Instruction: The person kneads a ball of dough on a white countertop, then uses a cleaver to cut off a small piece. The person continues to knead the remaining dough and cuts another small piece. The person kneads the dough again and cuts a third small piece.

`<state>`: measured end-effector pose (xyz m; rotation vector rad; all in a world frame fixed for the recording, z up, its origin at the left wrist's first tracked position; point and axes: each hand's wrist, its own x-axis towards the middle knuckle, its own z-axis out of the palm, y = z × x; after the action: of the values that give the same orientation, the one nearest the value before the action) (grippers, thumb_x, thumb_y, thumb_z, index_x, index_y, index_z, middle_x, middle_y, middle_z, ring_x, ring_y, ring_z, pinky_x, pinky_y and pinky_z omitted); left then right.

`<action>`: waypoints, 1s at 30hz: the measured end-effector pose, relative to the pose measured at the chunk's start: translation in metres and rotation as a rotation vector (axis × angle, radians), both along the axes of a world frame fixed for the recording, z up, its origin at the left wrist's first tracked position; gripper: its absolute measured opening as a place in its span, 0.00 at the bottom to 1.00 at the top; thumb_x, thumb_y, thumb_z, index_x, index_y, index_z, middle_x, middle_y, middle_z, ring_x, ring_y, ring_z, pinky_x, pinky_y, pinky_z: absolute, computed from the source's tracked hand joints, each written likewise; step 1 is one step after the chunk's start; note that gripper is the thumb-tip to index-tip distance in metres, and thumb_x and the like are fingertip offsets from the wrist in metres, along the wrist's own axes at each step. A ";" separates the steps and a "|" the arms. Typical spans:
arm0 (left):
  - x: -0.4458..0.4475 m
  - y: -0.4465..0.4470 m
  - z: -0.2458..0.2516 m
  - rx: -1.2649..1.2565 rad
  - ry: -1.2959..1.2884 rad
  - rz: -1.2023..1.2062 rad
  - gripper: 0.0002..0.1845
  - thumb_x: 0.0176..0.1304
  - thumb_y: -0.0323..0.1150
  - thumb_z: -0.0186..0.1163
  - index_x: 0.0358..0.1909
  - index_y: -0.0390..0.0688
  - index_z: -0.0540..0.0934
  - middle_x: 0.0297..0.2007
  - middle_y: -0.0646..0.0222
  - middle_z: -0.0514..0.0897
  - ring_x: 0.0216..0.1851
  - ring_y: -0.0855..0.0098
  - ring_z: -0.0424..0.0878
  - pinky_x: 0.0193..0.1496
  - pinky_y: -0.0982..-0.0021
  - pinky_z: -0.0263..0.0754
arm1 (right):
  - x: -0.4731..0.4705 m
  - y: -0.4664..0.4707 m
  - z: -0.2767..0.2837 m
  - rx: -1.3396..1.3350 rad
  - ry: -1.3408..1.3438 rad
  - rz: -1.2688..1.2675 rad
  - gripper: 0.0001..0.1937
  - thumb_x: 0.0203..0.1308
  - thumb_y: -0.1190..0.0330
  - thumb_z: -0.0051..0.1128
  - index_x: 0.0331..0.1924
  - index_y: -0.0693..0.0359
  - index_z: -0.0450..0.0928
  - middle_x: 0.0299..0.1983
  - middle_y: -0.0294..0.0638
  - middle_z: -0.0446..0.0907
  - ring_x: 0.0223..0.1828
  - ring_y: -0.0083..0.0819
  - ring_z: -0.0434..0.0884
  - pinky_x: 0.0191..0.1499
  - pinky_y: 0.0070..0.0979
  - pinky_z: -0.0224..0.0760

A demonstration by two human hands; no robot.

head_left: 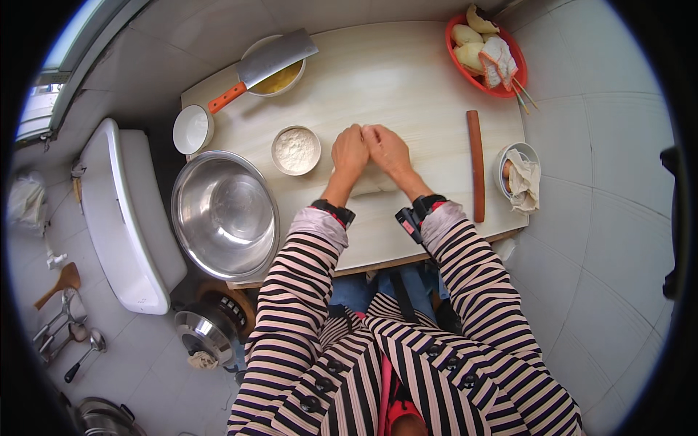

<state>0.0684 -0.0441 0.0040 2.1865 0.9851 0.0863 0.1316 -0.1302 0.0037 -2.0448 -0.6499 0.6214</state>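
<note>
A pale slab of dough (pixel 376 182) lies on the cream board (pixel 403 71) in front of me, partly covered by my hands. Both hands rest on its far part, side by side with thumbs nearly touching. My left hand (pixel 350 148) has its fingers curled over the dough, and my right hand (pixel 386 147) bends over it the same way. The fingertips are hidden beneath the hands. To the left of my left hand stands a small bowl of white flour (pixel 297 151). A brown wooden rolling pin (pixel 476 166) lies to the right, apart from my right hand.
A steel basin (pixel 240 201) overhangs the board's left edge near a white bowl (pixel 193 129). A cleaver (pixel 278 59) lies across a bowl of yellow food (pixel 278 82). On the right are a red basket (pixel 452 41) of peeled vegetables and a bowl (pixel 499 169) with a cloth.
</note>
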 end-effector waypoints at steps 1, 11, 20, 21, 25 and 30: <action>-0.012 -0.014 0.001 0.076 0.021 -0.034 0.16 0.61 0.42 0.49 0.26 0.40 0.76 0.33 0.55 0.81 0.38 0.52 0.78 0.41 0.55 0.69 | -0.014 -0.006 0.002 -0.038 -0.326 0.068 0.17 0.64 0.56 0.44 0.38 0.61 0.79 0.31 0.44 0.81 0.39 0.44 0.78 0.45 0.37 0.69; -0.082 -0.091 -0.029 0.544 -0.159 -0.158 0.18 0.61 0.40 0.49 0.52 0.47 0.72 0.53 0.70 0.74 0.60 0.69 0.66 0.62 0.60 0.53 | -0.093 -0.080 0.004 -0.062 -0.655 0.055 0.22 0.63 0.63 0.39 0.61 0.58 0.66 0.58 0.41 0.71 0.59 0.34 0.69 0.63 0.37 0.51; 0.005 -0.008 -0.027 0.225 -0.057 -0.155 0.11 0.60 0.38 0.50 0.41 0.45 0.73 0.43 0.67 0.75 0.48 0.66 0.71 0.52 0.65 0.62 | 0.005 0.000 -0.012 -0.107 -0.431 0.108 0.17 0.62 0.63 0.39 0.51 0.58 0.73 0.46 0.41 0.76 0.48 0.38 0.73 0.53 0.34 0.60; 0.012 -0.003 -0.026 0.215 -0.020 -0.165 0.09 0.60 0.38 0.50 0.38 0.45 0.73 0.41 0.68 0.75 0.46 0.67 0.71 0.49 0.65 0.63 | 0.012 0.006 -0.011 -0.129 -0.408 0.117 0.16 0.62 0.63 0.40 0.49 0.58 0.74 0.44 0.41 0.77 0.47 0.38 0.74 0.51 0.34 0.61; 0.031 0.012 -0.032 0.158 -0.010 -0.145 0.07 0.59 0.37 0.51 0.33 0.45 0.74 0.35 0.66 0.76 0.40 0.63 0.74 0.42 0.62 0.67 | 0.030 0.024 -0.017 -0.150 -0.342 0.082 0.13 0.63 0.63 0.41 0.42 0.58 0.76 0.36 0.41 0.79 0.39 0.40 0.77 0.42 0.36 0.67; 0.045 0.027 -0.033 0.146 -0.055 -0.124 0.10 0.61 0.39 0.51 0.30 0.44 0.76 0.29 0.61 0.78 0.35 0.57 0.75 0.39 0.57 0.68 | 0.039 0.031 -0.020 -0.116 -0.339 -0.013 0.15 0.65 0.57 0.42 0.35 0.57 0.78 0.23 0.46 0.79 0.27 0.48 0.78 0.33 0.42 0.69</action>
<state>0.1137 -0.0173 -0.0294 2.3598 0.8331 0.1641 0.1710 -0.0992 -0.0168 -2.2855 -0.8100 0.3118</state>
